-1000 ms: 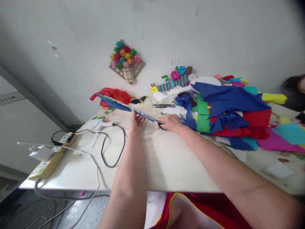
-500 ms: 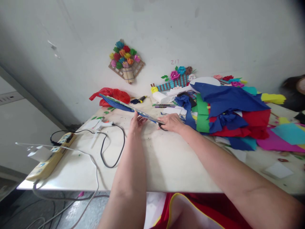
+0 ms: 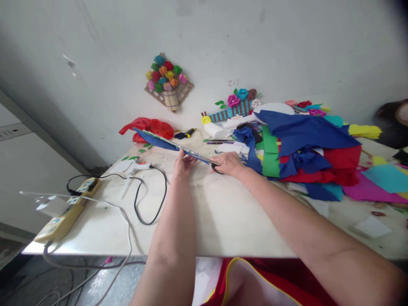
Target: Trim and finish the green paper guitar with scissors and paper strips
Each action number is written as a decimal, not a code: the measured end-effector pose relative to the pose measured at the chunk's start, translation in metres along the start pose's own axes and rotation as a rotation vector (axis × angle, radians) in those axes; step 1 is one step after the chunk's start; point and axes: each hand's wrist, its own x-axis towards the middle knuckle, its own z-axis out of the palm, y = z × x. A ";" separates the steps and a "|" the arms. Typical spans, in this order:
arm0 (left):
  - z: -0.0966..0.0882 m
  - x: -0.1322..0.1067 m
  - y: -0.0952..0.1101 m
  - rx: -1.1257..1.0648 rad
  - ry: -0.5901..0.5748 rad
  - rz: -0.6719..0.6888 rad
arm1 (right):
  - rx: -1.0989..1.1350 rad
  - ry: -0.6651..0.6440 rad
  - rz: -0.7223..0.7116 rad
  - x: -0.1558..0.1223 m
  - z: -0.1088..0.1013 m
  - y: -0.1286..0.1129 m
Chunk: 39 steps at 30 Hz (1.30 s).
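Note:
My left hand (image 3: 184, 162) grips a flat piece covered in blue paper (image 3: 157, 140), thumb on top and fingers beneath. The piece is tilted nearly edge-on to me and has a pale upper edge. In my right hand (image 3: 228, 163) is a pair of scissors (image 3: 216, 170) with dark handles, its fingers closed around them. The blades reach left against the near end of the blue piece; how far they are parted I cannot tell. Both hands are raised slightly over the middle of the pale table (image 3: 223, 212).
Crepe paper sheets (image 3: 306, 131) pile up at right. A glue gun (image 3: 137, 167) with a black cord lies at left, near a power strip (image 3: 68, 212). Behind are a red plastic bag (image 3: 156, 127), pliers (image 3: 185, 134) and pens (image 3: 219, 141). Paper flowers (image 3: 165, 74) hang on the wall.
Almost nothing differs. The blue piece's far part has dipped very slightly, and both hands keep their hold in the same place.

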 end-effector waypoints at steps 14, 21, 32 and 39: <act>0.003 -0.002 -0.001 0.035 -0.007 -0.026 | -0.016 -0.044 0.019 -0.002 -0.005 -0.005; 0.003 -0.003 0.000 0.021 -0.007 -0.025 | 0.013 -0.035 0.025 0.000 -0.001 -0.002; 0.003 -0.002 -0.002 0.029 -0.024 -0.024 | -0.035 -0.011 0.002 -0.001 -0.007 -0.007; 0.006 -0.004 -0.002 0.028 -0.026 -0.056 | -0.040 -0.010 0.031 -0.001 -0.006 -0.008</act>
